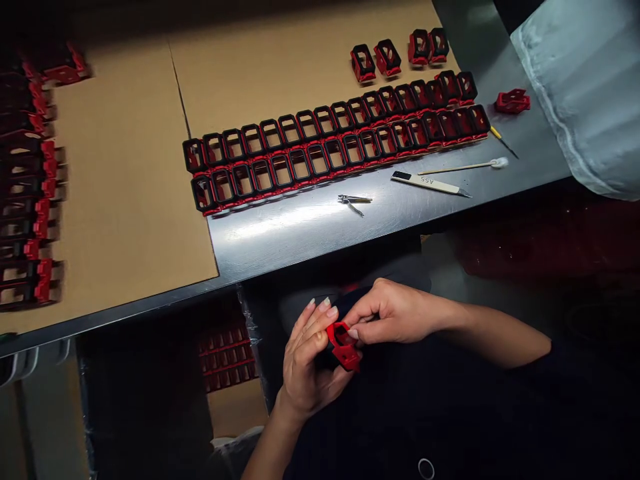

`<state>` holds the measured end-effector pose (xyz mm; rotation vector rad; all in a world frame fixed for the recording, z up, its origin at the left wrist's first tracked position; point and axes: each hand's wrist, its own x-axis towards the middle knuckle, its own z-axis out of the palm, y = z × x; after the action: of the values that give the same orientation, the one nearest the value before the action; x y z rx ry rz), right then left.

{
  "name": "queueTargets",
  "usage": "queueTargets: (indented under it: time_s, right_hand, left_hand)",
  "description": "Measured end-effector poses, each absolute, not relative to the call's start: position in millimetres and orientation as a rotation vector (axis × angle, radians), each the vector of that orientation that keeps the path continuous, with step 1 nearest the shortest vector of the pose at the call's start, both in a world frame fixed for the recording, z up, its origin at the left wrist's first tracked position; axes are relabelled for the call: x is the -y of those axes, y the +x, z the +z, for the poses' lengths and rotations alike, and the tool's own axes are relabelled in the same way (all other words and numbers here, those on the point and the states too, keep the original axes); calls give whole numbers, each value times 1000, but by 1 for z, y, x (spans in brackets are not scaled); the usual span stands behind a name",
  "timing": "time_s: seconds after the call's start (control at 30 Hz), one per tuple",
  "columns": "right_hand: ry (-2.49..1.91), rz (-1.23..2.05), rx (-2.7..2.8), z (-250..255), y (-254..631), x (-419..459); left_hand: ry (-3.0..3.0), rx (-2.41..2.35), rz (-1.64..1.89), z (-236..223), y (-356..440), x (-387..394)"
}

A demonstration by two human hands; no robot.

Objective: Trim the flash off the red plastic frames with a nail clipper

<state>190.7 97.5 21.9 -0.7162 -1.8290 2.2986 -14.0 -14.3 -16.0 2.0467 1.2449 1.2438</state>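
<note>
The left hand (303, 367) holds a red frame (345, 355) between fingers and thumb, and the right hand (397, 312) pinches its rim with thumb and forefinger; the piece is held off the counter (280, 233), in front of its near edge. Nail clippers (355, 199) lie near that edge, a craft knife (433, 183) and a cotton swab (460, 167) to their right. Behind these, two rows of black-and-red frames (309, 161) run toward the counter's right end.
</note>
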Motion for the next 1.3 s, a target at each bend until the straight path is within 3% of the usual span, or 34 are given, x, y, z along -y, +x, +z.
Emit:
queueTargets:
  time_s: [0.4,0.63,0.77,0.83,0.97,1.3]
  right_hand:
    - [-711,2309,1800,14,196,-95]
    - [-948,2133,1885,-10,195,-94]
    - [-1373,1945,1578,-39,214,-100]
    - [-1337,2088,1342,-44,222,-98]
    - [-825,2575,999,-33,213,-80]
    - [-709,2663,678,-40,191,-69]
  left_hand:
    - [1998,-1221,1204,-15,-16,15]
    - [1954,-1257,1124,-13,-8,8]
    - [1865,-1354,1095,-6,-4,8]
    - [1851,-1375,1049,-4,-3,7]
    - [1850,-1339,967,-6,-2,4]
    - [2242,-1337,961,-5,-9,-3]
